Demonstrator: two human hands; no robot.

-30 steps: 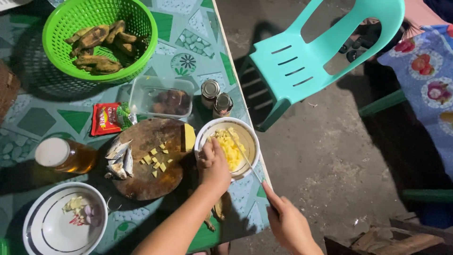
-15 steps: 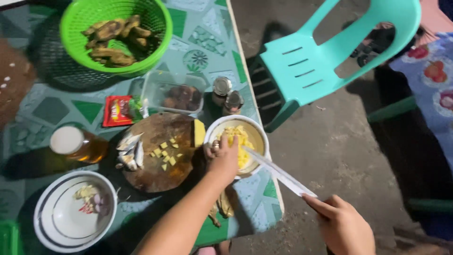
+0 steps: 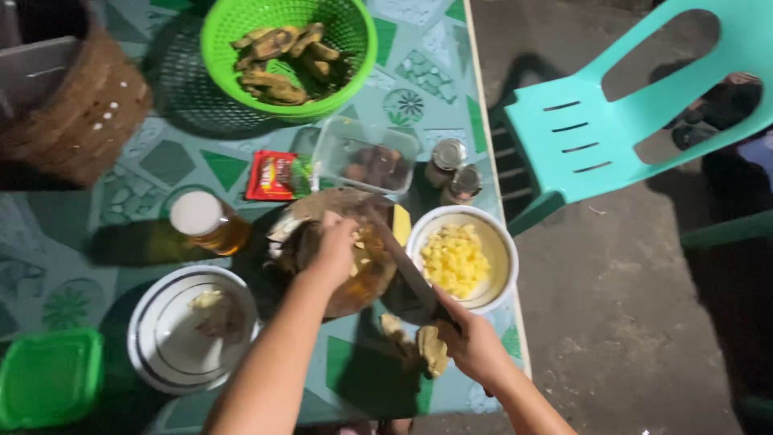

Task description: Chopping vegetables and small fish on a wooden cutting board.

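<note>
Head view: white bowl [image 3: 501, 274] holds yellow cubes [image 3: 455, 260].

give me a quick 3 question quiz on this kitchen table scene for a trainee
1. True or false: the right hand holds a knife whose blade reaches over the round cutting board.
2. What fills the white bowl near the table edge? A) yellow diced pieces B) whole fish C) red sachets
3. Where does the left hand rest?

Key: 1 true. 2 A. 3 on the cutting board, among the pieces there, in front of the clear plastic container.
</note>
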